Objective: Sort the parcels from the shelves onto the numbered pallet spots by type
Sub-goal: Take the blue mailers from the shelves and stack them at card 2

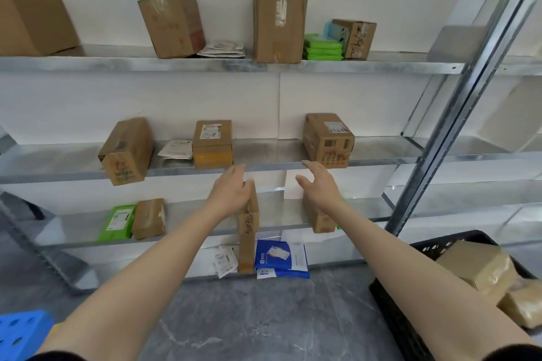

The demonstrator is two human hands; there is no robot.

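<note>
Metal shelves stand against a white wall, carrying cardboard boxes and flat mailers on several levels above a grey marbled floor. Both arms reach toward the lower levels. The left hand has straight, loose fingers and grips nothing. It lies beside the top of an upright slim box, perhaps touching it. The right hand, fingers spread and empty, hovers before another box. A black crate at right holds wrapped parcels.

**Both hands up, fingers outstretched**

The left forearm rises from 7 o'clock and the right forearm from 5 o'clock, converging toward 12. The left hand and right hand have straight, loosely spread fingers and inward-facing palms.
</note>
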